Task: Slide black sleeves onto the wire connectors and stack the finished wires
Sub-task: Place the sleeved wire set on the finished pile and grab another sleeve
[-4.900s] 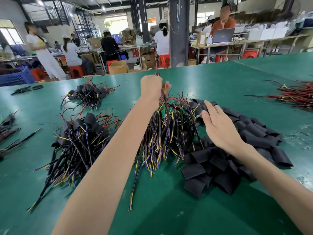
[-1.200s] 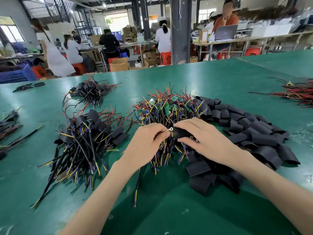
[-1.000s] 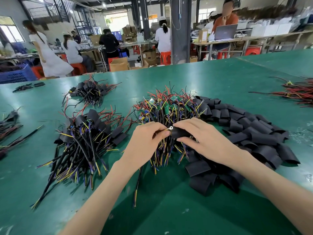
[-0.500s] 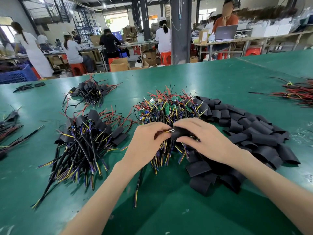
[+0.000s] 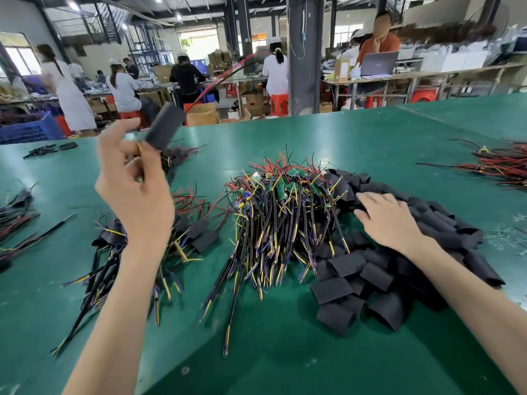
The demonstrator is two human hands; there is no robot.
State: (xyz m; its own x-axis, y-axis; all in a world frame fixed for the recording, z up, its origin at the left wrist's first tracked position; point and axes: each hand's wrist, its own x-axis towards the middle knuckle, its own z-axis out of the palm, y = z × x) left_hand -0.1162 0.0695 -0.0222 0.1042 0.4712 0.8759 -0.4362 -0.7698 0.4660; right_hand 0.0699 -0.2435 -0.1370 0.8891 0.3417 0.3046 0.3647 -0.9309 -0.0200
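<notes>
My left hand [image 5: 134,192] is raised in the upper left of the frame, fingers curled round a wire [image 5: 221,76] just below the black sleeve [image 5: 164,126] that sits on its end. The sleeve is blurred, so I cannot tell how fully it is seated. Its long axis tilts from lower left to upper right, open top pointing up and away from me, and the red and black tail arcs off toward the upper middle.

I judge this thing to be very light and floppy. The sleeve looks like a soft, thin tube that would slip along the wire, so the leads right under it are the place to hold.

My right hand [image 5: 385,220] lies flat at the right of centre, fingers straight and holding nothing, on the heap of loose sleeves [image 5: 379,277]. The pile of bare wires [image 5: 273,220] sits mid-frame, and the stack of finished wires [image 5: 199,235] lies under my left forearm on the green table [image 5: 285,352].
</notes>
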